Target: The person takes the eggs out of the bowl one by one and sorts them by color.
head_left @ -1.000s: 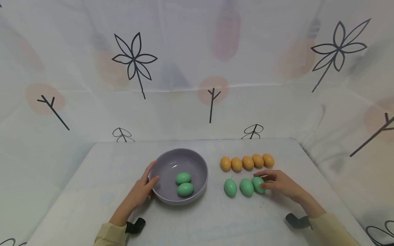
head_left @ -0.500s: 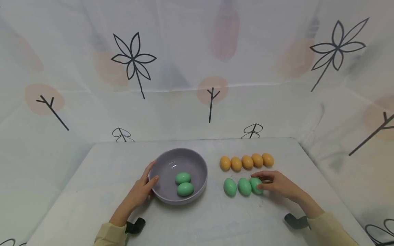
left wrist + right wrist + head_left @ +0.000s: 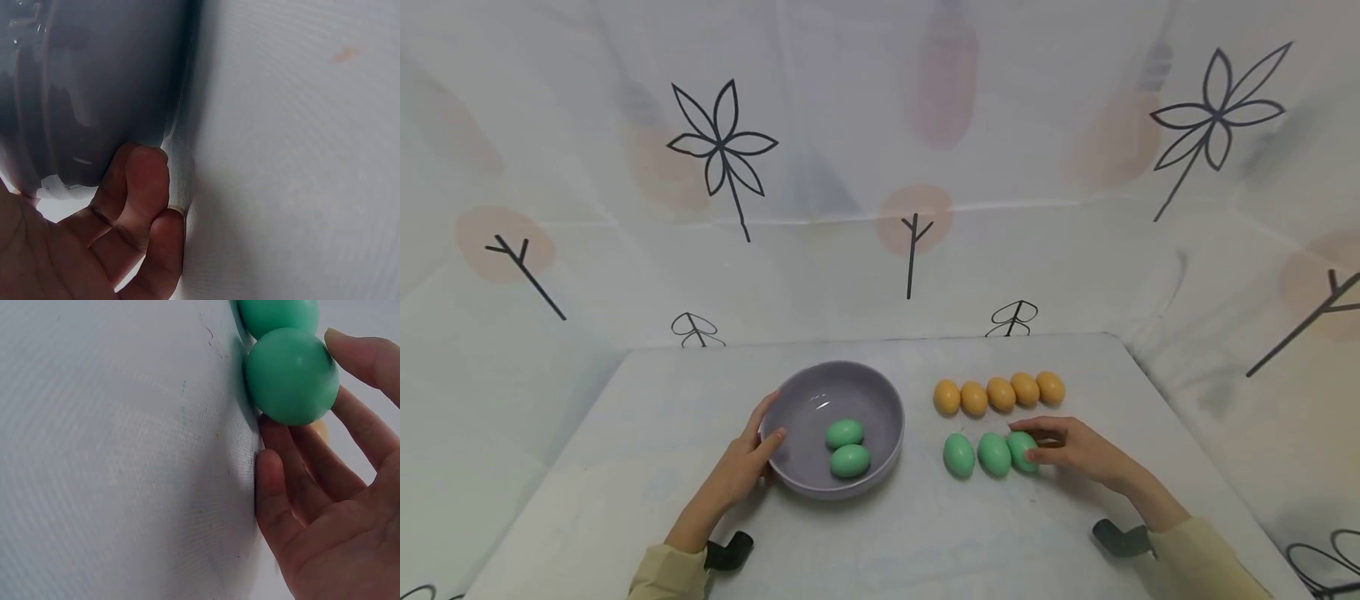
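Two green eggs (image 3: 847, 447) lie in my bowl (image 3: 790, 400), which my left hand (image 3: 747, 462) grips. Three remain out; my right hand (image 3: 1075, 450) pinches the nearest egg (image 3: 1021, 451), unlifted.

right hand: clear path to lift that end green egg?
Probably yes. The right hand already pinches the rightmost green egg; nothing lies over it, though the middle green egg sits close beside it.
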Demonstrator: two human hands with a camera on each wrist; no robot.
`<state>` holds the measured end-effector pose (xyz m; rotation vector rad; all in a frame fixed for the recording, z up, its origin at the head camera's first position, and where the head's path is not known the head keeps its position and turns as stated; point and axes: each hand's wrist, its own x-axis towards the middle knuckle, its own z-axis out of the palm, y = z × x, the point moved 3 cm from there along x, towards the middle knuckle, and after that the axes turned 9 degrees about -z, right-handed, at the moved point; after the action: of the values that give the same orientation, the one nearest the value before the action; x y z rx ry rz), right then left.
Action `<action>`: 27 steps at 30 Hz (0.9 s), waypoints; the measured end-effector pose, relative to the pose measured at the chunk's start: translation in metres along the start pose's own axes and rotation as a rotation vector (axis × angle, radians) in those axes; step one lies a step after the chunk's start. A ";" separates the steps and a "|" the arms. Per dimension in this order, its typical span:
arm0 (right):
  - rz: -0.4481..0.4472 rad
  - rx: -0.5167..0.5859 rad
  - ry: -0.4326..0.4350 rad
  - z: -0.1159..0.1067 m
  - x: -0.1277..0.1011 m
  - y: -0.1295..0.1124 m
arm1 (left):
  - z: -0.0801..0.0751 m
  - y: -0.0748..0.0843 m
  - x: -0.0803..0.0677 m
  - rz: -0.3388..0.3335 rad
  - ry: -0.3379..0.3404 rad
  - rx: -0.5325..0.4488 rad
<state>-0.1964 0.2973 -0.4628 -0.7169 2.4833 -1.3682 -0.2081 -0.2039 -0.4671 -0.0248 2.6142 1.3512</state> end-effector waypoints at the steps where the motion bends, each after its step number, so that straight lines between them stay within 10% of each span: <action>1: 0.003 0.000 0.000 0.000 0.000 0.000 | 0.000 0.000 0.000 0.002 -0.001 0.000; 27: 0.058 -0.022 0.111 -0.002 -0.002 -0.004 | -0.001 -0.003 0.001 0.002 -0.015 -0.017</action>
<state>-0.1939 0.2981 -0.4589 -0.5839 2.5859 -1.3987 -0.2090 -0.2064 -0.4686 -0.0141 2.5908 1.3694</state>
